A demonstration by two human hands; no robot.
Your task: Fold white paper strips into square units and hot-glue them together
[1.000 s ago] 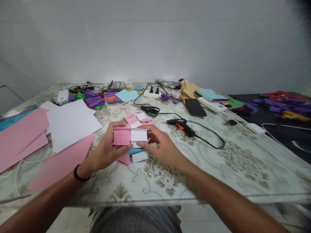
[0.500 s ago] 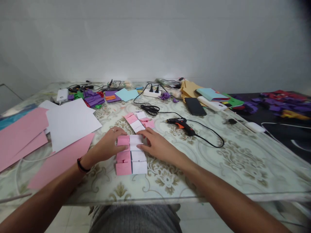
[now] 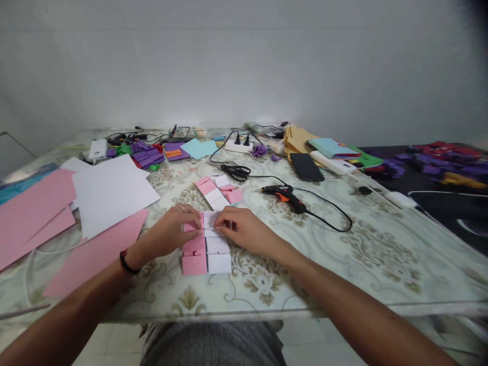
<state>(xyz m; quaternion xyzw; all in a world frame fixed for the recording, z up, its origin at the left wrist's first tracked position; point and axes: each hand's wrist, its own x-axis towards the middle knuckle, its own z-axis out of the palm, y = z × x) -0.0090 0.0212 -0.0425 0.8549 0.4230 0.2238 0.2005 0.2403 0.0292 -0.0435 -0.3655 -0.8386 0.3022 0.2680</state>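
Observation:
Pink paper pieces (image 3: 194, 265) and white paper pieces (image 3: 218, 263) lie side by side in two columns near the table's front edge. My left hand (image 3: 179, 229) rests on the upper pink pieces, thumb and fingers apart. Over the upper white pieces, my right hand (image 3: 238, 229) has its thumb and forefinger pressed together at the paper; what is between them is too small to make out. Just behind the columns lies a pink and white strip (image 3: 216, 197) beside small folded pink pieces (image 3: 233, 195).
A black glue gun (image 3: 284, 194) with its cable and black scissors (image 3: 236, 173) lie behind my right hand. A phone (image 3: 306, 167) is farther back. Large white sheets (image 3: 114, 193) and pink sheets (image 3: 102, 249) cover the left side.
The fingers of my right hand have closed to a pinch over the white paper. My left hand has shifted slightly, its fingers curling lower over the pink pieces.

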